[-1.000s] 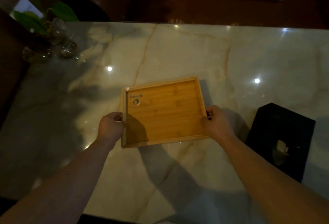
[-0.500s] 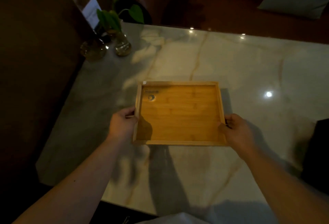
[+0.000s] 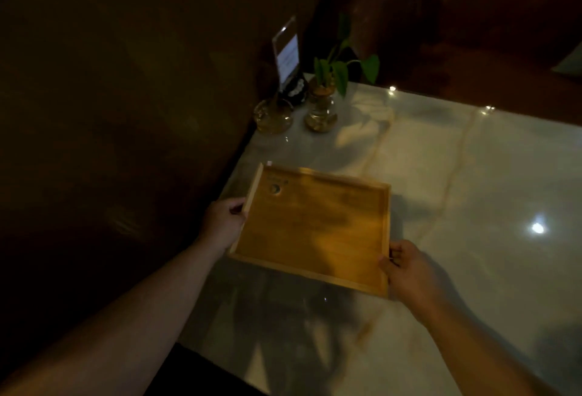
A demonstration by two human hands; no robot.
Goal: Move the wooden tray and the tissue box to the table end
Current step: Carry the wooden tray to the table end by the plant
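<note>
While we carry the wooden tray (image 3: 311, 228) toward the end of the surface (image 3: 472, 175), our left hand (image 3: 222, 225) has its grip closed on the tray's left rim. Between our two grips the tray looks flat, yellow-brown and empty, with a small round mark near its far left corner. Our right hand (image 3: 406, 266) has its grip closed on the near right corner. We think the tray is almost there. Next we should set it down gently, just ahead of our grips, short of the little plant jars (image 3: 319, 112). We cannot see the tissue box.
</note>
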